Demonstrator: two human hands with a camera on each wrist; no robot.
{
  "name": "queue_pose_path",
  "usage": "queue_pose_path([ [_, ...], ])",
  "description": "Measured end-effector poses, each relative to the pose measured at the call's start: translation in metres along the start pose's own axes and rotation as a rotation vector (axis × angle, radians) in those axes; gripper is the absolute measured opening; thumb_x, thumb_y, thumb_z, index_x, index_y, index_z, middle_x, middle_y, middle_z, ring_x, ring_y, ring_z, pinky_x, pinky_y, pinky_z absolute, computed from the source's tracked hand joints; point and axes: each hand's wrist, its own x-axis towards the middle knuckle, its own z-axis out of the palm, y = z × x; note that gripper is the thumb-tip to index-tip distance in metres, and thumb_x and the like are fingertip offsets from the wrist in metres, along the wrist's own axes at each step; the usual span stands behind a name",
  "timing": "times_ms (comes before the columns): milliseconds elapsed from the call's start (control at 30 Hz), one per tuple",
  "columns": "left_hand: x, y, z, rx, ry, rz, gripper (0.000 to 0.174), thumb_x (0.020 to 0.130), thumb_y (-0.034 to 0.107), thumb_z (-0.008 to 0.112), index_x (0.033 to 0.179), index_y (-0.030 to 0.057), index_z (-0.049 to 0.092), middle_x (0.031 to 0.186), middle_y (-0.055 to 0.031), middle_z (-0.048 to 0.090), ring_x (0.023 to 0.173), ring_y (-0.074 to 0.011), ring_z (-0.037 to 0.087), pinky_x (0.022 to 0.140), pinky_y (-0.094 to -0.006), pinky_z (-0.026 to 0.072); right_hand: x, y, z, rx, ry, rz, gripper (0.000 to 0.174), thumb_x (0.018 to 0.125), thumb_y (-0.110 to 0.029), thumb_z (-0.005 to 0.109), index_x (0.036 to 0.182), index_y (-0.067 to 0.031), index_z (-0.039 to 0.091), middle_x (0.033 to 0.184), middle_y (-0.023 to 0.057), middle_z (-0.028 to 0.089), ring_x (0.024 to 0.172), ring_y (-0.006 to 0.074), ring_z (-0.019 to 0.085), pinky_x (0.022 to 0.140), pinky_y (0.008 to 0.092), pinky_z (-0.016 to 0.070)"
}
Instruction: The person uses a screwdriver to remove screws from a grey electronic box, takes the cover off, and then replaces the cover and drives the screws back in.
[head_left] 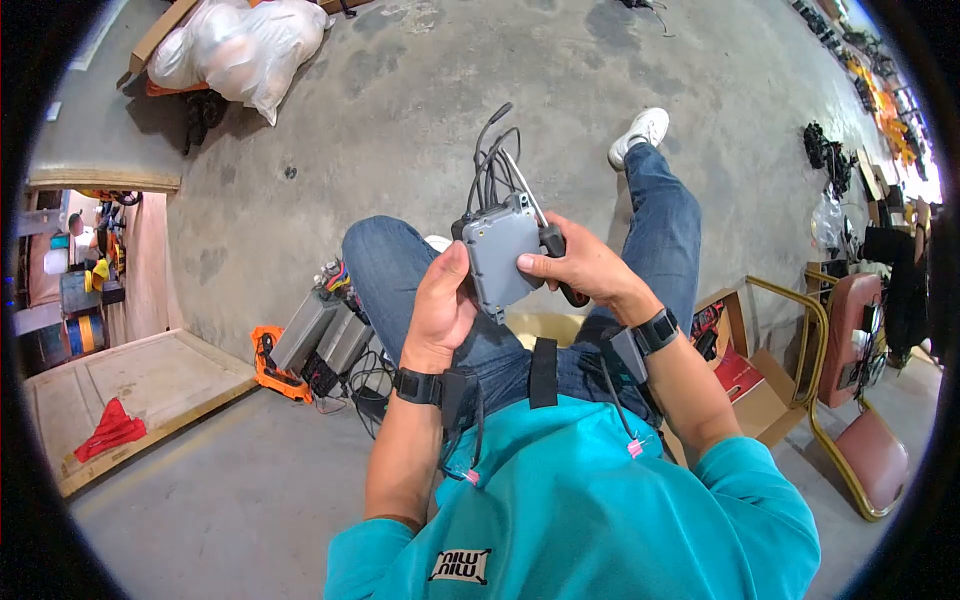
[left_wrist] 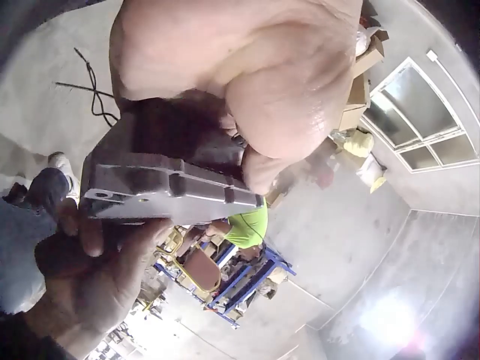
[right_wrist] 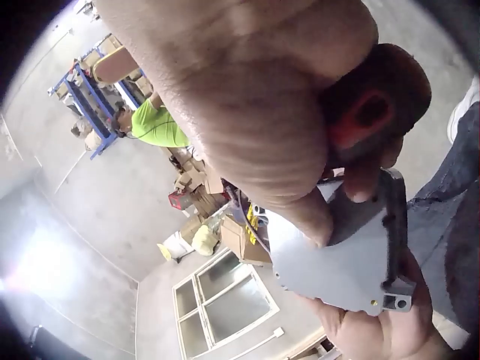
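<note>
A flat grey electronics box (head_left: 505,258) is held up over the lap, and several black cables (head_left: 488,168) come out of its far end. My left hand (head_left: 445,300) grips the box along its left side, thumb at the edge. In the left wrist view, the ribbed side of the box (left_wrist: 172,187) shows below that hand. My right hand (head_left: 588,268) holds a screwdriver (head_left: 551,238) with a black and red handle, its long metal shaft pointing away past the cables. The right thumb also presses on the flat face of the box (right_wrist: 330,262).
Grey metal units (head_left: 318,335) with wires and an orange frame (head_left: 270,365) lie on the floor at left. An open cardboard box (head_left: 770,400) and a chair (head_left: 850,340) stand at right. A white plastic bag (head_left: 240,50) sits far left. Another person (right_wrist: 157,126) is in the background.
</note>
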Motion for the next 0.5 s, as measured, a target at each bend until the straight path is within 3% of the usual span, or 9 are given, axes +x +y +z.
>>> queue_pose_path([
  [100,0.002,0.003,0.006,-0.019,-0.005,-0.011,0.057,0.098,0.047,0.053,0.128,-0.0016,0.054,0.122,-0.0112,0.062,0.112,-0.0205,0.060,0.098,-0.0365,0.0478,-0.001,-0.003,0.000,-0.045,0.022,0.022,0.065,0.078,-0.035,0.082,0.124,0.0000,0.051,0.076,0.0040,0.059,0.060,0.0083,0.055,0.044,0.0233,0.0413],
  [200,0.005,0.003,0.018,0.087,0.061,0.115,0.053,0.095,0.046,0.060,0.117,-0.0020,0.057,0.109,-0.0081,0.064,0.099,-0.0142,0.060,0.089,-0.0297,0.0482,0.002,0.005,0.007,-0.052,0.067,-0.095,0.065,0.077,-0.034,0.083,0.123,0.0008,0.052,0.078,0.0050,0.060,0.062,0.0098,0.057,0.048,0.0234,0.0444],
  [267,0.009,-0.003,0.014,0.557,0.327,0.178,0.059,0.091,0.055,0.062,0.108,-0.0020,0.060,0.097,-0.0067,0.064,0.088,-0.0116,0.057,0.080,-0.0273,0.0479,0.007,0.014,0.012,-0.084,0.071,-0.120,0.063,0.077,-0.030,0.084,0.122,0.0010,0.052,0.080,0.0055,0.061,0.064,0.0107,0.058,0.052,0.0236,0.0463],
  [300,0.012,-0.007,0.016,0.582,0.405,0.242,0.062,0.089,0.059,0.063,0.099,-0.0017,0.061,0.086,-0.0057,0.063,0.080,-0.0107,0.055,0.073,-0.0270,0.0468,0.010,0.015,0.016,-0.153,0.095,-0.215,0.060,0.077,-0.026,0.084,0.120,0.0002,0.053,0.081,0.0041,0.060,0.062,0.0093,0.056,0.051,0.0232,0.0445],
  [333,0.012,-0.007,0.016,0.580,0.405,0.246,0.062,0.089,0.059,0.063,0.099,-0.0017,0.061,0.086,-0.0057,0.063,0.080,-0.0107,0.055,0.073,-0.0270,0.0468,0.011,0.015,0.019,-0.221,0.120,-0.309,0.057,0.076,-0.021,0.084,0.119,-0.0005,0.053,0.083,0.0026,0.060,0.061,0.0079,0.054,0.050,0.0227,0.0427],
  [400,0.011,-0.009,0.016,0.608,0.472,0.302,0.058,0.091,0.057,0.062,0.095,-0.0012,0.061,0.081,-0.0055,0.062,0.076,-0.0105,0.055,0.069,-0.0267,0.0462,0.001,0.006,0.017,-0.173,0.093,-0.234,0.052,0.081,-0.027,0.080,0.117,-0.0013,0.053,0.081,0.0014,0.058,0.060,0.0071,0.054,0.049,0.0222,0.0411],
  [467,0.012,-0.010,0.012,0.614,0.461,0.301,0.057,0.091,0.056,0.061,0.093,-0.0012,0.060,0.079,-0.0054,0.062,0.075,-0.0104,0.055,0.067,-0.0265,0.0458,-0.001,-0.006,0.012,-0.026,0.059,-0.017,0.056,0.086,-0.038,0.074,0.122,0.0000,0.054,0.080,0.0043,0.060,0.060,0.0084,0.057,0.048,0.0235,0.0417],
  [500,0.012,-0.008,0.012,0.621,0.450,0.304,0.057,0.092,0.056,0.061,0.091,-0.0012,0.060,0.078,-0.0052,0.061,0.073,-0.0104,0.055,0.065,-0.0263,0.0453,0.001,-0.006,0.011,-0.008,0.067,-0.072,0.053,0.090,-0.039,0.070,0.124,-0.0004,0.056,0.078,0.0031,0.060,0.058,0.0068,0.055,0.047,0.0234,0.0400],
])
